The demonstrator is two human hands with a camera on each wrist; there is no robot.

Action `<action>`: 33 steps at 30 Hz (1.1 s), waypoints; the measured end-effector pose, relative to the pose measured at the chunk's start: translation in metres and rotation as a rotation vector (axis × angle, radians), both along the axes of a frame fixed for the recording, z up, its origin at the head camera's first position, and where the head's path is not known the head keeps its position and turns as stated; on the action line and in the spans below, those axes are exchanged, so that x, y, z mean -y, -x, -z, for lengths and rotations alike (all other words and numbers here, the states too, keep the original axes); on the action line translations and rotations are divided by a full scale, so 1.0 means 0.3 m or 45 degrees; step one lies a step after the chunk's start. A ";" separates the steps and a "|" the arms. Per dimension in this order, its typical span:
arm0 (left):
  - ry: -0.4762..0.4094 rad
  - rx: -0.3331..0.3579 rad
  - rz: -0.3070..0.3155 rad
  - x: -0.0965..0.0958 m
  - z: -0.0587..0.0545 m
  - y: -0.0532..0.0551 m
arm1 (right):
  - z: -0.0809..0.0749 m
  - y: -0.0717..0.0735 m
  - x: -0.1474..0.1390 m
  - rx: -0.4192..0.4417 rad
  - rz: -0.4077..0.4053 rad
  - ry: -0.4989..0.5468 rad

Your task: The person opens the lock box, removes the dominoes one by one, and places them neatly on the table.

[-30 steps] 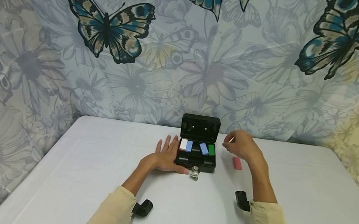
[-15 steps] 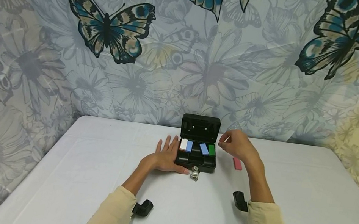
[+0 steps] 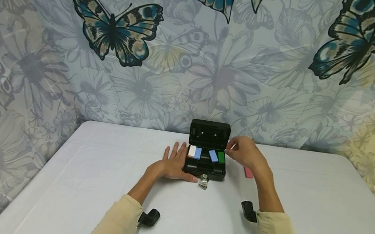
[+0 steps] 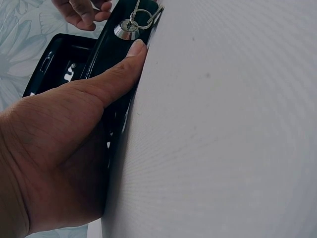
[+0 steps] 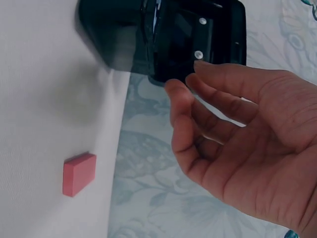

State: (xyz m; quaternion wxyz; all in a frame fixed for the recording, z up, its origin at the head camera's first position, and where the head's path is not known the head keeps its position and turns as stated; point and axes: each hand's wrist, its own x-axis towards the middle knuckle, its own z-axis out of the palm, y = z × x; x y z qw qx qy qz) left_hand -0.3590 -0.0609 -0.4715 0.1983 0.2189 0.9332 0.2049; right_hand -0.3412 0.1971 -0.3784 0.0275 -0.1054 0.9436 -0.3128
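Note:
A black lockable cash box [image 3: 204,169] stands on the table with its lid [image 3: 209,135] raised. In it lie a white block [image 3: 191,151], two blue blocks [image 3: 213,156] and a green block [image 3: 220,156]. My left hand [image 3: 173,167] rests against the box's left side, fingers spread, thumb along the front near the lock [image 4: 127,30] with its keys [image 3: 203,184]. My right hand [image 3: 245,153] hovers at the right edge of the lid. Its fingers [image 5: 182,141] are loosely bent, with nothing visible between thumb and fingertips; whether they touch the lid I cannot tell.
On the white table [image 3: 190,221] lies a pink block [image 5: 79,173], right of the box and partly behind the right wrist in the head view. A butterfly-patterned wall covering [image 3: 222,74] rises directly behind the box.
My right hand has moved left, from beside the box to the right edge of the lid, and now partly covers the pink block. The left hand and box have stayed put.

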 end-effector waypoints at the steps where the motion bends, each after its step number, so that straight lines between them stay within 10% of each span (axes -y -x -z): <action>1: 0.004 0.000 0.000 0.000 0.000 0.000 | 0.001 0.000 0.004 -0.005 0.001 -0.001; 33: -0.004 -0.022 0.015 0.003 0.021 0.012 | 0.057 -0.003 0.127 -0.084 0.049 -0.030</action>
